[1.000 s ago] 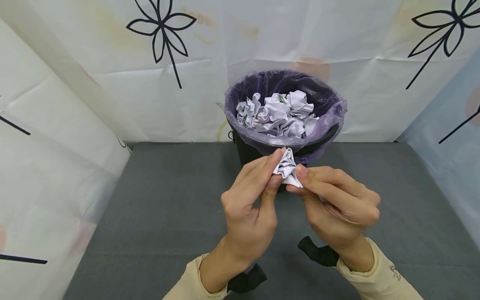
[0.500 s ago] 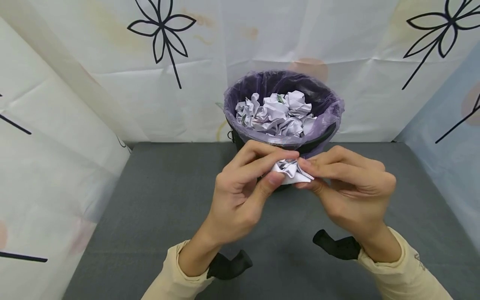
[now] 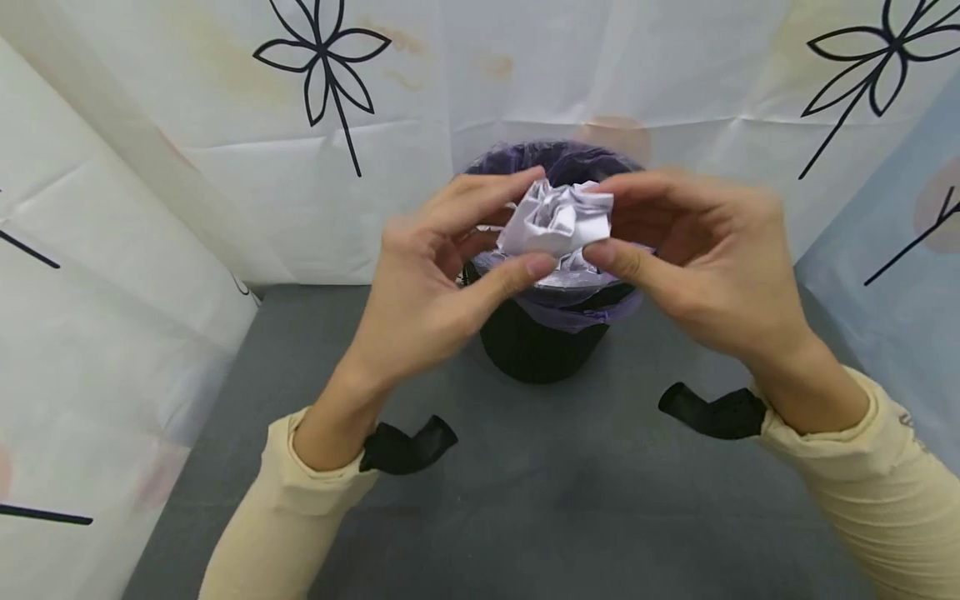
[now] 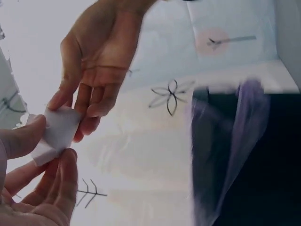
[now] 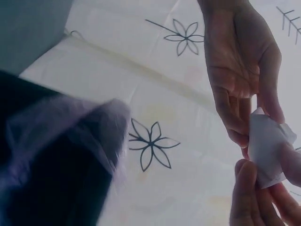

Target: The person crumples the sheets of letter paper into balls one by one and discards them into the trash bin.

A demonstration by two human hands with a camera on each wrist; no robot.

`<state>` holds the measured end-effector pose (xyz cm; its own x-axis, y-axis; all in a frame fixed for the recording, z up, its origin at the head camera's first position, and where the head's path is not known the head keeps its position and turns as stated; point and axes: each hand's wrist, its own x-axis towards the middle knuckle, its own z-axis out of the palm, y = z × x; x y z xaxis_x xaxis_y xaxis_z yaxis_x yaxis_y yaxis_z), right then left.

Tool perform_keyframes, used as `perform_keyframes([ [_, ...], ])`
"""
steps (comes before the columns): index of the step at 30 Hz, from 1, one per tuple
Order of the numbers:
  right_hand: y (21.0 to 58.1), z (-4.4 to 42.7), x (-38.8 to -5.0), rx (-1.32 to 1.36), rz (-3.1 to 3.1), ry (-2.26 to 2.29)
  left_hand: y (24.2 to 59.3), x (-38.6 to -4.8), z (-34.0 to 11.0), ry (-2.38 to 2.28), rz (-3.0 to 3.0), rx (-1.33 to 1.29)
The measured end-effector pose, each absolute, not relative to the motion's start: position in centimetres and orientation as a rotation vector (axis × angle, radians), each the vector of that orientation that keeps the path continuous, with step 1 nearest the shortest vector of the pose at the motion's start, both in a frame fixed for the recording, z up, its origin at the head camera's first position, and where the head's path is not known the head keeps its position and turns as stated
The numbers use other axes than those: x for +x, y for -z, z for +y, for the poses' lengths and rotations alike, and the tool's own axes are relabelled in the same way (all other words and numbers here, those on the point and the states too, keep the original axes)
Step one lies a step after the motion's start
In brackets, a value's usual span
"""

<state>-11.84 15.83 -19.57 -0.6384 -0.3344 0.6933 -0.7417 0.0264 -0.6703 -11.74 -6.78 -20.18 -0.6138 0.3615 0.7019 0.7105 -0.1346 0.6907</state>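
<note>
A crumpled piece of white paper is held up in front of the mouth of a black bin in the head view. From the left, my left hand grips it between thumb and fingers. My right hand pinches the opposite side with its thumb below and fingers above. Both wrist views show the paper's pale, creased face between the two hands. A thin purple liner hangs over the bin's rim. The hands and held paper hide most of the white paper inside.
The bin stands on a dark grey surface near the back. White cloth walls with black flower drawings rise behind and at the left; a bluish cloth is at the right. A black piece juts from each wrist.
Both hands have risen with the crumpled paper, from below the bin's rim in the picture to across its mouth. They have spread apart, and more of the paper shows between them.
</note>
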Motion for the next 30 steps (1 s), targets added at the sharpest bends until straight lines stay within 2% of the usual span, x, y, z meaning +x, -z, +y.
perform_keyframes([
  [6,16.2,16.2,-15.3,0.969,-2.228,-1.553,16.9,-15.7,-7.1,1.802,-2.022,-1.13],
  [11,14.0,16.7,-19.5,0.972,-2.222,-1.834,14.3,-18.9,-7.0,1.843,-2.192,-0.967],
  [19,11.7,16.7,-25.9,0.747,-2.496,-1.771,12.4,-24.2,-6.0,1.965,-2.263,-0.727],
  [25,11.9,16.3,-27.2,0.629,-2.552,-1.805,12.6,-25.8,-5.7,1.978,-2.329,-0.652],
  [30,12.2,16.0,-27.3,0.544,-2.634,-1.662,12.8,-26.1,-5.9,1.757,-2.545,-0.54],
])
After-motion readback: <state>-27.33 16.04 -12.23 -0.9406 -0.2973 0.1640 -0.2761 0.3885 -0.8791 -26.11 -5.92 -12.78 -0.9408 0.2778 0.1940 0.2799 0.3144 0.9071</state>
